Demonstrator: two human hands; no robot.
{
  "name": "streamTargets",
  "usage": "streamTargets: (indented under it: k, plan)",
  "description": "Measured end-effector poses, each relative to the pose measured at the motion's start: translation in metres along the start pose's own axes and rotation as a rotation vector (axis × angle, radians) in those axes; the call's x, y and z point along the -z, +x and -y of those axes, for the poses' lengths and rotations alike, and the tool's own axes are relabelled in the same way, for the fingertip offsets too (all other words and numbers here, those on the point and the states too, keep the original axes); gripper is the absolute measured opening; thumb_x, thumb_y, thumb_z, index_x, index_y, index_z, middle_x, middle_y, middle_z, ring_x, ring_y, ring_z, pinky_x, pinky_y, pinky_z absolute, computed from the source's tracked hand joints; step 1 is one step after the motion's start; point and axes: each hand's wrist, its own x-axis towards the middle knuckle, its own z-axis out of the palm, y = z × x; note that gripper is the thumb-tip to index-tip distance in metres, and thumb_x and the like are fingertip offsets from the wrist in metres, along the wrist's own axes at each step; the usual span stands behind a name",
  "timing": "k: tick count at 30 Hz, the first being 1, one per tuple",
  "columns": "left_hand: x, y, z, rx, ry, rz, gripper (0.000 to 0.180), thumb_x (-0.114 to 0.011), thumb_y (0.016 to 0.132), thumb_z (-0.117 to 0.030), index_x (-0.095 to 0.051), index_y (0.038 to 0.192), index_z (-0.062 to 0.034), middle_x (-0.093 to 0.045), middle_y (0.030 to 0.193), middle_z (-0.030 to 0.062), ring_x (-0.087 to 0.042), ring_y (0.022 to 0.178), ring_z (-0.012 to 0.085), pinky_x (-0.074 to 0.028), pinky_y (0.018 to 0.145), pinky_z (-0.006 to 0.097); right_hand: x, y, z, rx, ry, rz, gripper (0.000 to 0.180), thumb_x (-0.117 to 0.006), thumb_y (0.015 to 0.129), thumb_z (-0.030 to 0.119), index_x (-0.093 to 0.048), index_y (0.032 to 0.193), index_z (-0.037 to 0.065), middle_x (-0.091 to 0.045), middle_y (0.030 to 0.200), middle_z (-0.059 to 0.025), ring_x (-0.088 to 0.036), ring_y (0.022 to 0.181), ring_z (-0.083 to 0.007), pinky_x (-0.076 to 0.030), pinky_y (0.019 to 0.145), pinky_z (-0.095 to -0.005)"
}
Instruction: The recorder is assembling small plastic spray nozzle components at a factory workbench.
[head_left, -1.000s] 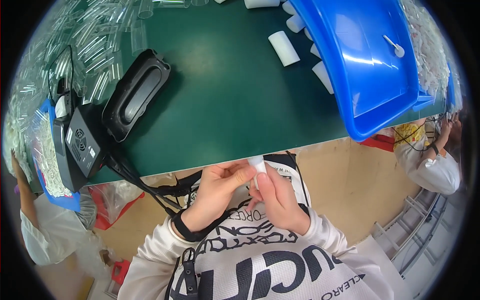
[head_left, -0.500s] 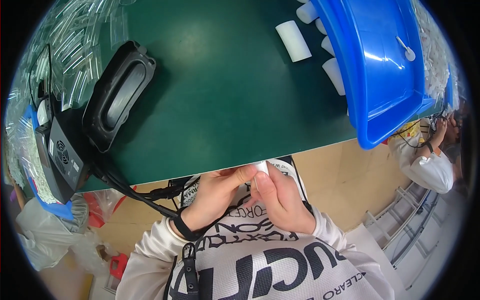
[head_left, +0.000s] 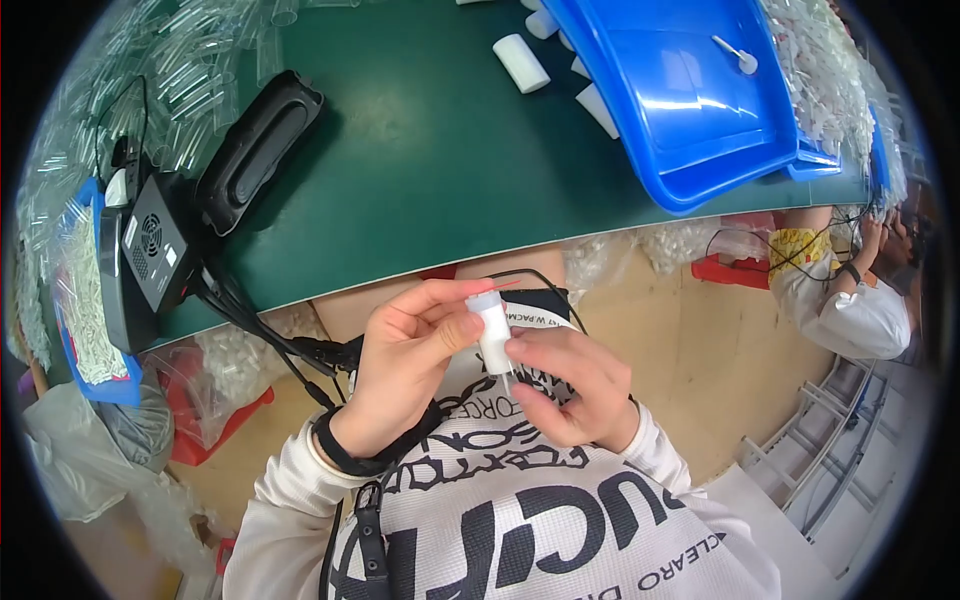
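My left hand [head_left: 405,335] is closed around the upper part of a small white cylinder [head_left: 493,338], thumb and fingers on either side of it. The cylinder stands nearly upright above my lap, with a translucent end on top. A thin red strip or stick [head_left: 508,284] shows beside that end. From the bottom a short, thin pin [head_left: 507,384] pokes out. My right hand [head_left: 580,385] has its fingertips against the cylinder's lower side, with the thumb close to the pin. Whether the thumb touches the pin is hard to make out.
On the green table [head_left: 400,180] lie a white cylinder [head_left: 521,63] and a black tray [head_left: 258,150]. A blue tray [head_left: 690,150] holds a small white stick with a round end [head_left: 738,56]. Clear tubes [head_left: 190,75] pile up far left, near a black device [head_left: 155,245] with cables.
Both hands have risen and parted a little, bringing the white cylinder into fuller view. The table and its trays sit higher and further left in the picture.
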Motion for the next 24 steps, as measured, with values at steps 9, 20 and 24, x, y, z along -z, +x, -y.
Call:
streamTargets:
  k: [9,20,24]
  plan:
    - [-0.023,-0.02,-0.017,-0.036,0.096,0.134,0.037,-0.062,0.081,0.001,-0.051,0.116,0.0014,-0.06,0.108,0.0103,-0.057,0.096,0.0144,-0.046,0.084,0.027,0.005,-0.009,0.013,0.202,-0.02,-0.029,0.033,-0.071,0.067,0.006,-0.06,0.097,-0.002,-0.063,0.085,-0.0128,-0.064,0.074,-0.0277,-0.055,0.075,-0.0381]
    - [-0.028,-0.019,-0.014,-0.027,0.124,0.186,0.037,-0.058,0.084,0.0,-0.048,0.119,0.0013,-0.057,0.112,0.0114,-0.056,0.101,0.0153,-0.045,0.088,0.027,0.007,-0.015,0.009,0.271,-0.147,-0.095,0.034,-0.072,0.066,0.005,-0.06,0.097,-0.001,-0.062,0.086,-0.0138,-0.064,0.076,-0.0285,-0.055,0.073,-0.0376]
    - [-0.026,-0.013,-0.015,0.015,0.089,0.18,0.039,-0.057,0.085,0.0,-0.045,0.122,0.0006,-0.058,0.111,0.0111,-0.056,0.1,0.0153,-0.044,0.088,0.027,0.008,-0.013,0.012,0.151,-0.094,-0.115,0.035,-0.072,0.065,0.003,-0.06,0.098,0.0,-0.062,0.087,-0.0132,-0.063,0.075,-0.0266,-0.054,0.071,-0.0345]
